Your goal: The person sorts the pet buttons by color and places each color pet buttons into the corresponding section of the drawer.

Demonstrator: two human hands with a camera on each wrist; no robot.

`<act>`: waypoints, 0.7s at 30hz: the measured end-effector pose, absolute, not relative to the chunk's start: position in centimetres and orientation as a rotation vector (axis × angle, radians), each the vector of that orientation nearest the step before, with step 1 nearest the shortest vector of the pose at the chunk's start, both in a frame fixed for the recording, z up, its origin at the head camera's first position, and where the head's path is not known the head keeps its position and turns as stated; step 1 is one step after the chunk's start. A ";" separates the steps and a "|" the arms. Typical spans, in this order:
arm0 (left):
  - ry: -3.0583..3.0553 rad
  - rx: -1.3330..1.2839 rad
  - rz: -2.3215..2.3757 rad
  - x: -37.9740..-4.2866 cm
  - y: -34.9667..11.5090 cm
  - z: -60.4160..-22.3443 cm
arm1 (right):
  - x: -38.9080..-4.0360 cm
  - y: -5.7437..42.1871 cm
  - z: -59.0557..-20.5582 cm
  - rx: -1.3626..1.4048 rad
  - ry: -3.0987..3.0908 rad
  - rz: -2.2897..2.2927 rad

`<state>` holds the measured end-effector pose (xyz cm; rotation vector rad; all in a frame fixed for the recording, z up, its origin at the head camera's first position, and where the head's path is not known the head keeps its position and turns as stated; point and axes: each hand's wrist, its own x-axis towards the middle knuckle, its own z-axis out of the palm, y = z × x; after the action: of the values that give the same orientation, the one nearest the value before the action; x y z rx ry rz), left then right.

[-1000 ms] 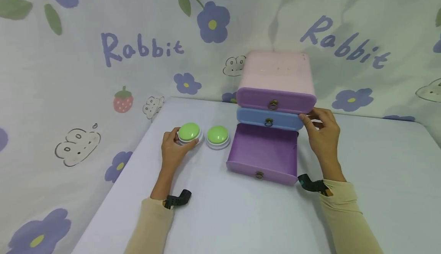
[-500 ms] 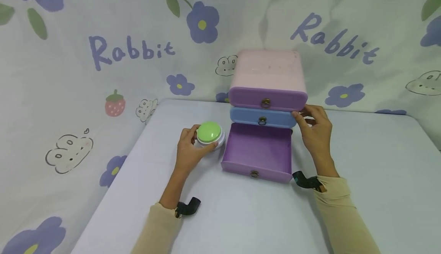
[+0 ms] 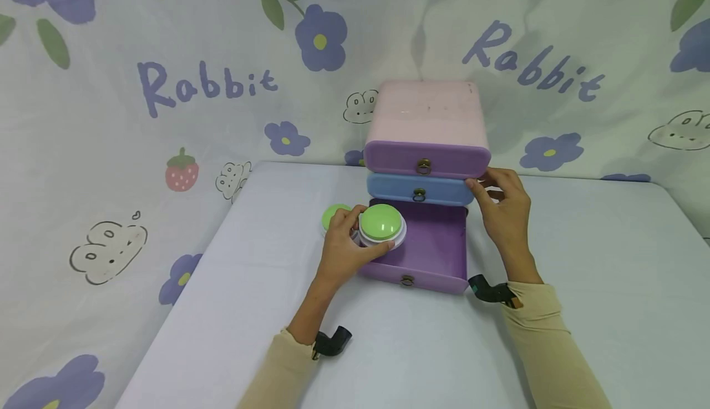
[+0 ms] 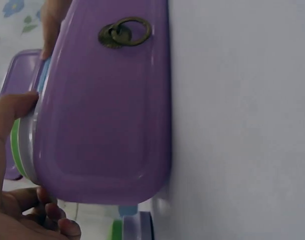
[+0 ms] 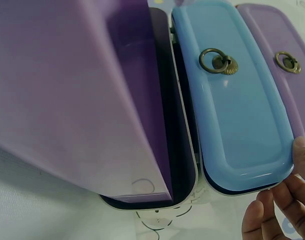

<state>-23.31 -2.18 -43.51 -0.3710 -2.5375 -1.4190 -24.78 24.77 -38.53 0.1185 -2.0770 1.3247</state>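
Observation:
My left hand [image 3: 342,252] grips a round push button [image 3: 381,222] with a green dome and white base, thumb in front and fingers behind. It is over the left side of the pulled-out purple bottom drawer [image 3: 438,246]; in the left wrist view its white base [image 4: 27,142] shows right at the drawer's upper edge. A second green button [image 3: 333,215] stands left of the drawer, partly hidden by that hand. My right hand [image 3: 507,215] holds the right end of the drawer cabinet at the blue middle drawer [image 5: 237,110], thumb on its front edge and fingers curled beside it.
The cabinet's pink top [image 3: 427,110] and purple upper drawer [image 3: 394,157] rise above the blue one. Brass ring pulls, such as the bottom drawer's ring pull [image 4: 132,32], hang on the fronts. A printed cloth [image 3: 222,33] backs the white table [image 3: 421,347].
My left hand has carried its button rightward, past the second button, to over the bottom drawer. The right hand keeps its hold on the cabinet, and the head view has shifted slightly.

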 end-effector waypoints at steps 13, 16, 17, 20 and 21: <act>-2.540 -0.385 -1.352 -23.8 -2.6 -44.5 | -26.1 25.7 -40.1 0.115 -2.089 1.336; -2.476 -0.329 -1.388 -24.3 -3.8 -44.6 | -26.4 25.9 -40.5 0.110 -2.092 1.333; -2.469 -0.307 -1.390 -24.4 -4.1 -44.6 | -26.6 26.1 -40.9 0.110 -2.087 1.334; -2.462 -0.259 -1.385 -24.7 -5.2 -44.8 | -26.7 26.3 -41.1 0.099 -2.089 1.325; -2.459 -0.247 -1.378 -24.8 -5.5 -44.8 | -26.7 26.4 -41.1 0.095 -2.089 1.326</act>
<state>-24.82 -5.50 -44.82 -0.2471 -2.4593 -1.3785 -26.70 26.38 -41.12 0.0949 -2.0890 1.3263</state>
